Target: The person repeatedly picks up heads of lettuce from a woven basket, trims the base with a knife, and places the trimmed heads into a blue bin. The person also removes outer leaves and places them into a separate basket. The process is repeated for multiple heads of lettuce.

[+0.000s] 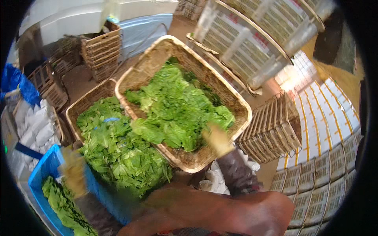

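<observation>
Green lettuce [177,106] likely bruises; scoop it loosely. Left hand [73,172] and right hand [217,141] blurred: grip cannot be told.

Ahead of me, left of centre: tall stack of brown slatted crates [103,53], light-blue sheeting [143,35] just right of it. More brown crates [53,92] sit nearer my left, one tilted. Far left I've got crumpled blue plastic [23,83], white bags [37,126] bunched below it. Ahead right, big whitish perforated baskets [252,43], stacked, red markings. Nearer my right, nested brown crates [267,128] lying sideways; past those, a white stack [325,118] with yellow bands, pale gridded crates [315,188] nearer me. Brown floor [181,26] between.
</observation>
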Demonstrator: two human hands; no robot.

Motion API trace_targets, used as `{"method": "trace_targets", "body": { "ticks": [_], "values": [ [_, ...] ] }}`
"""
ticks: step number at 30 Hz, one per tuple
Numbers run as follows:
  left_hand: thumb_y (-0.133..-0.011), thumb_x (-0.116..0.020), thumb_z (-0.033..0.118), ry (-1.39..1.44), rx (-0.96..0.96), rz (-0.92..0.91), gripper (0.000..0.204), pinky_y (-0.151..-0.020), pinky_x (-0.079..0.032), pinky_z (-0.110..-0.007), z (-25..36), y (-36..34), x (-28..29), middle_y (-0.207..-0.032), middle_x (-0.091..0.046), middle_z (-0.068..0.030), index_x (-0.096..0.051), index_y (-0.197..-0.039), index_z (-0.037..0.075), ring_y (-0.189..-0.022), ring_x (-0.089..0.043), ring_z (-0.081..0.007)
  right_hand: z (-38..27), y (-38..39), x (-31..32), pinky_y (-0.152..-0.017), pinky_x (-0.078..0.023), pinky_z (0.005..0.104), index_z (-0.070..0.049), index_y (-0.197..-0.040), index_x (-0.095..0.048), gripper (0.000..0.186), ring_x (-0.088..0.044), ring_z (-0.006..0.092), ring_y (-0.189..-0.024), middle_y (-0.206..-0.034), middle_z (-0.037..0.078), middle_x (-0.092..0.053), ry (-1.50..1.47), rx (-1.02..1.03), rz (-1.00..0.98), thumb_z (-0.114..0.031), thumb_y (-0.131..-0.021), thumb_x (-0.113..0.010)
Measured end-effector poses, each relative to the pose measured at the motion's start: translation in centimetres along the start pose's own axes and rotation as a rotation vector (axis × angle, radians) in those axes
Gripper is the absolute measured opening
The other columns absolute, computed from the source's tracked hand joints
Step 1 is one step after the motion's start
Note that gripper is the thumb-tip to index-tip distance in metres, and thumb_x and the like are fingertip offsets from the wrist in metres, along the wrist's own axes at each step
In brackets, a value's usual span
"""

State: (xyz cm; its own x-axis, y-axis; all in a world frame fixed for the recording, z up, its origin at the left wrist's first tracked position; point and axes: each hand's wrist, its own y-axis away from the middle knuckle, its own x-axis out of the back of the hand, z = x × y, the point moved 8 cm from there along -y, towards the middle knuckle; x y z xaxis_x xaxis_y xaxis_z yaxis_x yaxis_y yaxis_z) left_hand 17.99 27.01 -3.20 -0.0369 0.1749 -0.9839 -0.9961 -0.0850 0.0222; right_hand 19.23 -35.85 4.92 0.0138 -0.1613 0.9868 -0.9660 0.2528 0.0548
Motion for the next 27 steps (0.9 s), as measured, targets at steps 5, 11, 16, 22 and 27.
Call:
{"method": "trace_targets", "body": {
  "ticks": [5,11,16,22,27],
  "values": [
    [-0.095,-0.072,0.028,-0.766,0.845,-0.748,0.094,-0.123,-0.031,-0.054,-53.3,-7.5,-9.2,-0.169,-0.023,-0.0203,-0.013,-0.166,0.013,-0.151,-0.034,-0.036,20.4,-14.8,0.7,-0.108,-0.047,0.0475,0.001,-0.143,-0.057,0.074,-0.055,0.0389,-0.137,-0.147,0.027,-0.056,0.073,-0.663,-0.373,-0.056,-0.096,-0.061],
    [-0.07,-0.095,0.035,-1.593,0.907,-0.776,0.14,-0.118,-0.041,-0.045,-74.2,-6.4,-4.4,-0.164,-0.028,-0.0275,0.005,-0.166,0.009,-0.15,-0.036,-0.0388,20.0,-12.0,-1.3,-0.096,-0.054,0.0541,-0.007,-0.148,-0.054,0.069,-0.069,0.0407,-0.113,-0.138,0.026,-0.063,-0.113,-0.546,-0.055,-0.042,-0.091,-0.069],
    [-0.08,-0.084,0.003,-1.104,0.737,-0.361,0.11,-0.112,-0.049,-0.048,-63.8,-5.5,3.8,-0.164,-0.031,-0.0213,-0.014,-0.164,0.01,-0.145,-0.044,-0.0351,9.8,-8.5,1.8,-0.116,-0.041,0.0484,-0.016,-0.158,-0.042,0.085,-0.051,0.0385,-0.14,-0.156,0.021,-0.048,-0.23,0.003,-0.001,-0.05,-0.089,-0.077],
    [-0.086,-0.081,0.051,-1.571,0.771,-0.453,0.116,-0.121,-0.034,-0.05,-43.6,-3.1,0.1,-0.166,-0.027,-0.0252,-0.01,-0.164,0.003,-0.153,-0.031,-0.0356,-0.5,-9.2,3.1,-0.099,-0.049,0.0286,-0.007,-0.153,-0.049,0.075,-0.061,0.013,-0.114,-0.137,0.009,-0.067,-1.019,0.07,-0.388,-0.017,-0.087,-0.085],
    [-0.075,-0.093,0.041,-1.274,0.032,-0.157,0.119,-0.119,-0.034,-0.044,-26.4,0.1,-4.1,-0.16,-0.039,-0.0146,-0.021,-0.162,0.005,-0.146,-0.038,-0.0289,-19.1,-2.9,1.1,-0.111,-0.044,0.0336,-0.002,-0.154,-0.044,0.077,-0.054,0.023,-0.137,-0.152,0.016,-0.054,-0.894,0.712,-0.336,-0.017,-0.088,-0.081]
  ]
}}
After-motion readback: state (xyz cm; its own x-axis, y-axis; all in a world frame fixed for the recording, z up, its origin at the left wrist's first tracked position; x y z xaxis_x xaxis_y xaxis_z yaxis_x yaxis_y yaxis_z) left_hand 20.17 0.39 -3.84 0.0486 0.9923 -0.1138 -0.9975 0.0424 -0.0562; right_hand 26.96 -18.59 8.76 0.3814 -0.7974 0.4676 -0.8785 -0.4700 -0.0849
